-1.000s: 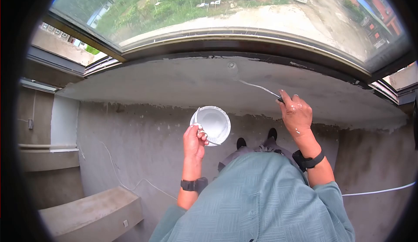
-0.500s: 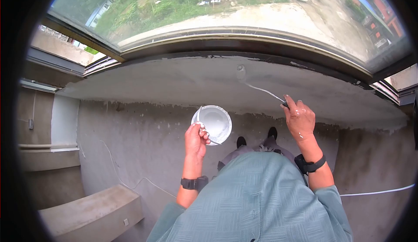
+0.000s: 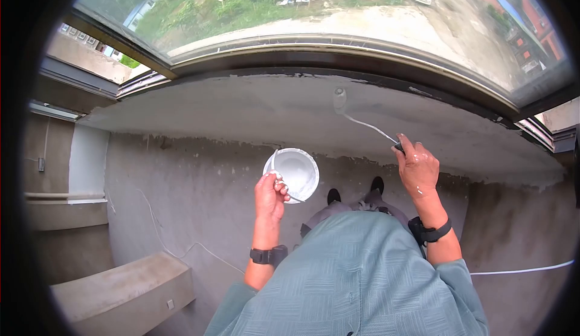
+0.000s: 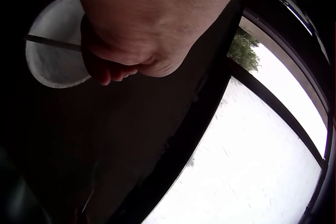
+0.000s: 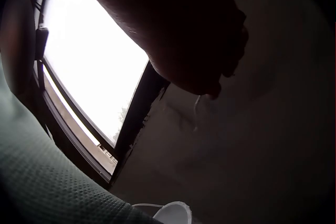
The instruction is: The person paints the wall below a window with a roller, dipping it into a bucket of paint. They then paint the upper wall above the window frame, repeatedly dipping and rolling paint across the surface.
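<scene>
"Wall (image 3: 241, 109) first: how much is coated?"

"The pale upper band looks largely covered; the rough grey-brown stretch (image 3: 187, 173) below seems left undone."

"And the round white bucket (image 3: 316, 179)?"

"It is hung ahead of the body, its thin curved handle (image 3: 276, 159) gripped by the left hand (image 3: 270, 198)."

"The right hand (image 3: 418, 170)?"

"Stretched forward, knuckles up, its fingers clenched round the dark grip (image 3: 399, 147) of the small white roller (image 3: 340, 101), which is apparently rested on the band."

Small roller (image 3: 340, 100) slightly farther right along the pale surface (image 3: 254, 109) than before
</scene>
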{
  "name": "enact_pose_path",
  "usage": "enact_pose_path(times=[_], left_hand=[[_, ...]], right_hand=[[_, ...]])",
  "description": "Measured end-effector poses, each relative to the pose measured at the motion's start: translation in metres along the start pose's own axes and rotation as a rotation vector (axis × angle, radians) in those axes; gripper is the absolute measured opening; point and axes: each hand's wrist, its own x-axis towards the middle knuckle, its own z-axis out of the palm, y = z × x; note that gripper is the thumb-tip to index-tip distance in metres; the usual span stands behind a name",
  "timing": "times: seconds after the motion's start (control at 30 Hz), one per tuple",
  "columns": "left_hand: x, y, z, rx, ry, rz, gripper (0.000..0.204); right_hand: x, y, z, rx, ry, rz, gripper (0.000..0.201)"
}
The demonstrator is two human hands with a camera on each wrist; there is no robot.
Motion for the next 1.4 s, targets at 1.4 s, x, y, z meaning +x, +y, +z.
enact_pose_path(times=[1.4], left_hand=[[-0.007, -0.017, 0.038, 0.059, -0.029, -0.004, 0.016]], right_hand=[[-0.001, 0.042, -0.043, 0.061, 0.023, -0.025, 0.036]])
